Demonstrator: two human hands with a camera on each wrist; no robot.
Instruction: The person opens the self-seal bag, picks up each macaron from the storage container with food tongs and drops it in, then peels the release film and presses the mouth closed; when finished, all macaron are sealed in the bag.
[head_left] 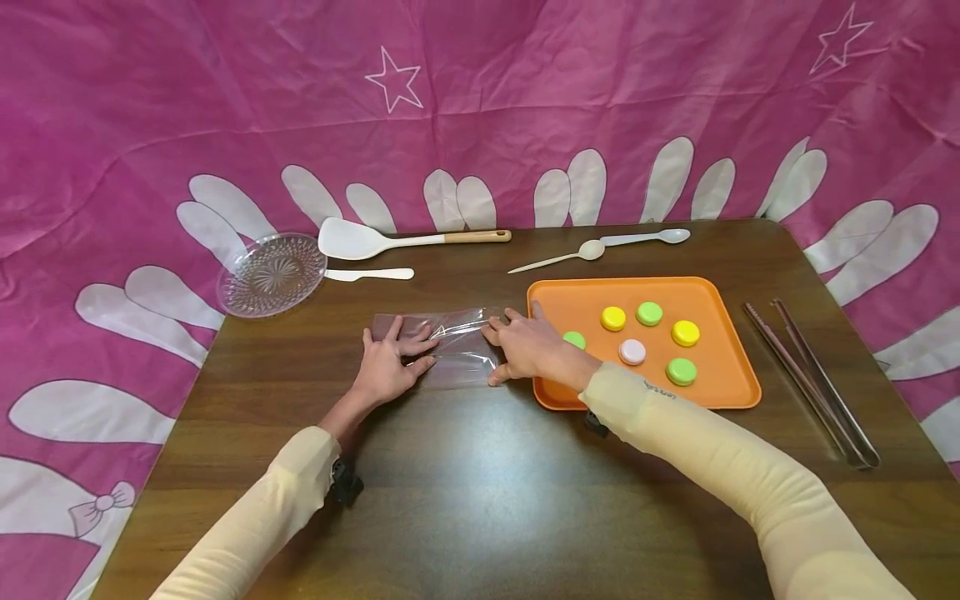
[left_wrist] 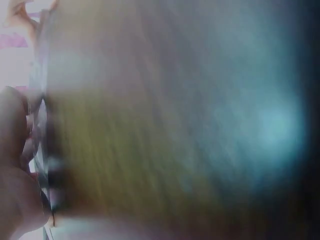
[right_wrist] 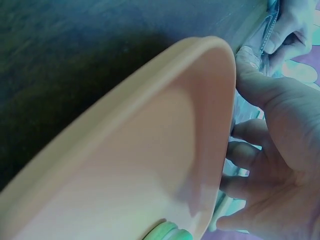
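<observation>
Clear plastic film [head_left: 461, 346], perhaps a bag, lies flat on the wooden table [head_left: 480, 500] in front of the person, just left of the orange tray [head_left: 718, 354]. At its left end the left hand [head_left: 388, 365] rests with fingers spread apart, pressing rather than gripping. At the opposite end the right hand [head_left: 531, 346] lies with fingers likewise spread, the fingertips and thumb touching the film. Neither hand looks clamped on anything; the left wrist view is too blurred to add more. Holding both ends this way probably keeps such light, slippery plastic from curling or sliding. Because the tray sits so close, the right wrist reaches across its left side. Six round macaron-like pieces [head_left: 649, 313], green, yellow and pale pink, sit spaced apart on it, and its raised rim would likely stop them rolling off. Metal tongs [head_left: 801, 385] lie right of the tray, their arms parted. Along the far edge, seemingly placed to leave room for the hands, are a patterned clear plate [head_left: 273, 275], a spatula [head_left: 360, 242], a white knife [head_left: 371, 274], a cream spoon [head_left: 591, 250] and a white spoon [head_left: 673, 237].
</observation>
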